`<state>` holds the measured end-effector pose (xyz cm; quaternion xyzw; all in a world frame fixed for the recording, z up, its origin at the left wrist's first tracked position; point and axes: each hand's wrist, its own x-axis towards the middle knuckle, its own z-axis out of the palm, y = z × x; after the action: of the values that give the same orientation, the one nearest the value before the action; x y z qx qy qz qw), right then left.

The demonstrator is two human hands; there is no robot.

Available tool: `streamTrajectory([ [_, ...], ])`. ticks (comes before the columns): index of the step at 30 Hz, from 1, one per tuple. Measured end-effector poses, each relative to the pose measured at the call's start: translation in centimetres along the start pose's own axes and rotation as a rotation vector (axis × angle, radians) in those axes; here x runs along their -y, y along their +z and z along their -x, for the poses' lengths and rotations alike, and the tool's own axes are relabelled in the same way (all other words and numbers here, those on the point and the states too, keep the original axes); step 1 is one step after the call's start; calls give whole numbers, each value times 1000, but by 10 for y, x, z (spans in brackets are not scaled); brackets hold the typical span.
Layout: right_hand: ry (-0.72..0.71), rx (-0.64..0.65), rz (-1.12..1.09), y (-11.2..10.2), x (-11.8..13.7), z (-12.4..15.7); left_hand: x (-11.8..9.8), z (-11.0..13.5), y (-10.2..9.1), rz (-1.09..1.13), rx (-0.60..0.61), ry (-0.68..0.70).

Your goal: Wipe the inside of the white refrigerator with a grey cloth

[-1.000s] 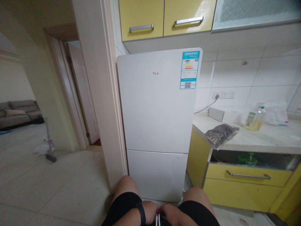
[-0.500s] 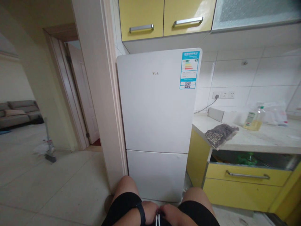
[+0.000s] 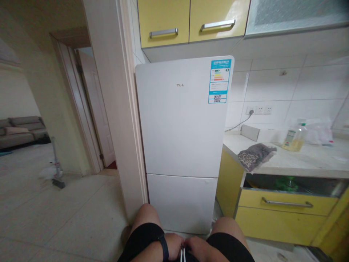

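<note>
My left hand (image 3: 173, 245), with a dark band (image 3: 164, 247) at its wrist, lies low in my lap, its fingers curled in. Close against it, my right hand (image 3: 196, 248) is also closed, and the two meet at the fingertips. A white drawstring (image 3: 183, 254) hangs right where they meet, over my black shorts (image 3: 226, 245). Whether the fingers grip it or anything else is hidden. Straight ahead, beyond my knees, stands a white fridge (image 3: 181, 127) with both doors closed and an energy label (image 3: 219, 80) at its upper right.
To the right, a counter (image 3: 308, 163) carries a patterned cloth (image 3: 256, 156) and a bottle of yellow liquid (image 3: 295, 138). Beneath it, a yellow drawer (image 3: 286, 202) is partly out. Yellow cabinets (image 3: 163, 18) hang above. On the left are a door frame (image 3: 117, 109), a broom (image 3: 57, 182) and a sofa (image 3: 21, 133).
</note>
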<state>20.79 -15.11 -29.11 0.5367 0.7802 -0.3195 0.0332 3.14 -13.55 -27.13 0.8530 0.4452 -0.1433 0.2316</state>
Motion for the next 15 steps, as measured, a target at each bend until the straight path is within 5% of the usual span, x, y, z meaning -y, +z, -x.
streamTrajectory([
  [15,-1,-4,-15,2,-3,-3,5,-5,6,-12,-14,20],
])
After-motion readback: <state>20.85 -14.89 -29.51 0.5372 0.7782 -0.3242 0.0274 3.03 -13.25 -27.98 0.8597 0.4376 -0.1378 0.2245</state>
